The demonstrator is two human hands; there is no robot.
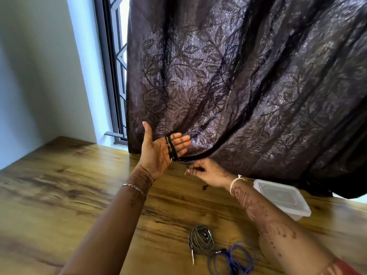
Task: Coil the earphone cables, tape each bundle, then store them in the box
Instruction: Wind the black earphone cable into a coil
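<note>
I see my left hand raised above the far middle of the counter, palm turned up and toward me, thumb pointing straight up and the four fingers stretched flat toward the right. Its grip is released, not clenched: the black earphone cable is simply looped several turns around those straight fingers, with a small metal end hanging at the lower edge of the palm. The forearm rises from the near edge with a thin bracelet at the wrist.

Just to the right and a little lower, my right hand has its fingers pinched together on the free run of the same black cable, drawn taut from the loops; the back of the hand faces up and the wrist carries a pale band.

Toward the near edge lie a grey coiled cable with its jack plug pointing at me, and beside it a blue coiled cable. Near the far right edge sits the clear plastic box, under the dark curtain.
</note>
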